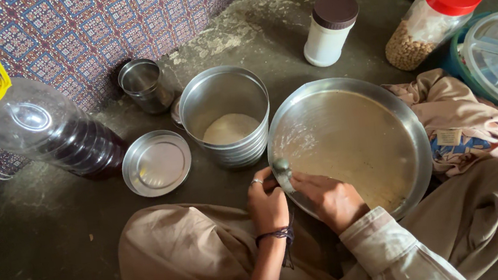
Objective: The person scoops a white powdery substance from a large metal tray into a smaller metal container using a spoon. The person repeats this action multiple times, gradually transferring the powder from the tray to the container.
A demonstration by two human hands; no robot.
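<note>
The large steel tray sits tilted in the centre right of the frame, its near rim resting toward the person's lap and its far rim raised; its left edge lies just beside the open steel canister, and its right edge touches the crumpled beige cloth; open floor shows only at the lower left, below the round steel lid lying flat there. The left hand is at the tray's lower left rim, fingers curled closed around the rim, a ring on one finger and a dark thread at the wrist; the right hand lies inside the tray beside it, fingers bent down on the tray's floor, and whether they pinch anything I cannot tell. The tray is round, shallow and shiny, with a thin pale film of flour across its bottom and streaks near the left side. The canister holds pale flour low inside; a small steel cup stands behind it at upper left; a big clear bottle with dark liquid and a yellow cap lies at far left; a white jar with a brown lid and a red-lidded jar of chickpeas stand along the upper right.
</note>
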